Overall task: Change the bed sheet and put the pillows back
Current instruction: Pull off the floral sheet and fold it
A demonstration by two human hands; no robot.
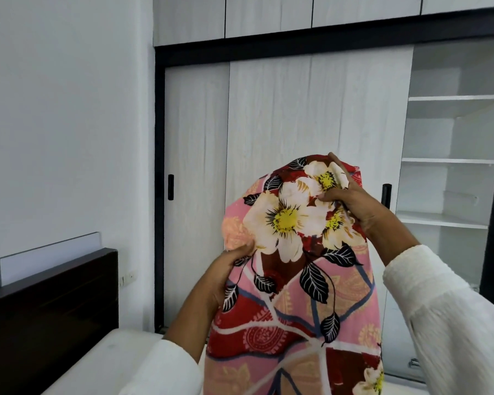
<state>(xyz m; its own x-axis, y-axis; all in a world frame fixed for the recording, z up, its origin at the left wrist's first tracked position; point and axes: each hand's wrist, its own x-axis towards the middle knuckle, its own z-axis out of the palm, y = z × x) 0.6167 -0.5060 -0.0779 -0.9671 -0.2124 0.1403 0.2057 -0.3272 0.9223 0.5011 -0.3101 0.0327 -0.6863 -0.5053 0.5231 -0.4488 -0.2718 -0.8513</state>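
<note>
Sheet (pixel 294 280), floral print on red and pink ground, held up bunched in front of the wardrobe (pixel 268 124). Cloth is judged soft, limp and light; no shape is kept of its own, and the loose length hangs down out of view below. Slipping is judged unlikely; tangling and dragging are the likelier faults.

Left hand (pixel 226 269): fingers curled round a fold at the lower left of the bundle. Right hand (pixel 351 201): clamped on the top of the bundle, thumb in front, fingers behind. Hands are held apart, both gripping.

Holding points: a hem or corner is judged best, so that the cloth can be shaken open; no corner can be told in the bunch.

Bed (pixel 111 363): bare pale mattress lying left of and below the sheet, dark headboard (pixel 52 295) at its far left against the wall (pixel 69 109).

Open room: free space is seen between sheet and wardrobe. Open shelves (pixel 451 161) stand to the right of the sheet.
</note>
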